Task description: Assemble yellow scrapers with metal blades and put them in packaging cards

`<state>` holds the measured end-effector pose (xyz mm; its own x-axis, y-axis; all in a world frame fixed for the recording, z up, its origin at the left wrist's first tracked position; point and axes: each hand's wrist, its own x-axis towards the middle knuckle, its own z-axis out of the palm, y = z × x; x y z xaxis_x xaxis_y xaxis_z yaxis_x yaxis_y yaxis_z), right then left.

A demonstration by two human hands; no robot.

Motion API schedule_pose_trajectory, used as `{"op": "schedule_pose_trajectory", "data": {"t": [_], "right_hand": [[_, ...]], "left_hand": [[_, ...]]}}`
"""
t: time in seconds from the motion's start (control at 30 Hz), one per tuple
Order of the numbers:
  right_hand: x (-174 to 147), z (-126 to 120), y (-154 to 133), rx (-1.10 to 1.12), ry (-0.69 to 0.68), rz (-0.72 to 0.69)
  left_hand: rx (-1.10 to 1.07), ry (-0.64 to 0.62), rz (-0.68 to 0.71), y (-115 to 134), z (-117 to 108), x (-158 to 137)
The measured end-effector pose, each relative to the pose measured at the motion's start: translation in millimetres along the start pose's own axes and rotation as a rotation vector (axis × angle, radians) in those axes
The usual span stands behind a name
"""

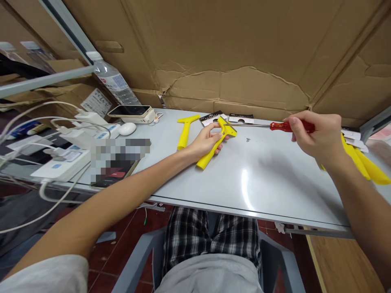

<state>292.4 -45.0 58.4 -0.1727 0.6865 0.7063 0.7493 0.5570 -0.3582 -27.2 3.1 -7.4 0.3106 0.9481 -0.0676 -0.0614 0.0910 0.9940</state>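
- A T-shaped yellow tool (184,132) is laid on the tabletop (189,187), untouched, beside the left forearm.
- Another, the held yellow tool (211,154), is gripped by the handle in the left hand (207,140).
- At its head, screwdriver work seems to be in hand; tip contact cannot be told. A seated tip and an untwisted head would be called for.
- The red-handled screwdriver (276,127) is grasped in the right hand (317,132).
- More yellow handles (363,162) are partly hidden by the right wrist.
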Motion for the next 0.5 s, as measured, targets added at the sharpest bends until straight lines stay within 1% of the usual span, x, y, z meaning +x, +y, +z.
{"op": "schedule_pose_trajectory", "data": {"t": [0.03,0.1,0.13,0.17,0.2,0.23,0.27,0.3,0.33,0.37,0.4,0.43,0.5], "right_hand": [[1,-1,-1,0.028,0.005,-0.058],[1,-1,-4,0.175,0.007,-0.154],[1,0,-6,0.25,0.012,-0.158],[0,1,-6,0.301,0.026,-0.131],[-1,2,-7,0.316,0.04,-0.076],[-1,2,-6,0.286,0.037,-0.001],[-2,2,-5,0.203,0.014,0.077],[-1,1,-4,0.081,-0.026,0.139],[0,0,-2,-0.044,-0.074,0.171],[1,-2,0,-0.143,-0.116,0.173],[3,-3,2,-0.2,-0.146,0.142],[5,-5,4,-0.202,-0.149,0.085],[8,-5,7,-0.089,-0.088,-0.032]], "left_hand": [[-0.005,-0.007,0.004,0,0,0],[-0.016,-0.012,0.011,-1,-1,0],[-0.021,-0.012,0.013,-1,-1,0],[-0.025,-0.013,0.014,-1,-1,0],[-0.027,-0.012,0.015,-1,-1,0],[-0.027,-0.009,0.013,-1,0,0],[-0.026,-0.005,0.012,-1,0,0],[-0.026,-0.001,0.01,0,0,0],[-0.025,0.003,0.007,0,0,0],[-0.025,0.007,0.005,0,1,0],[-0.027,0.011,0.004,0,1,0],[-0.028,0.015,0.005,-1,0,0],[-0.026,0.011,0.014,-1,0,1]]}}
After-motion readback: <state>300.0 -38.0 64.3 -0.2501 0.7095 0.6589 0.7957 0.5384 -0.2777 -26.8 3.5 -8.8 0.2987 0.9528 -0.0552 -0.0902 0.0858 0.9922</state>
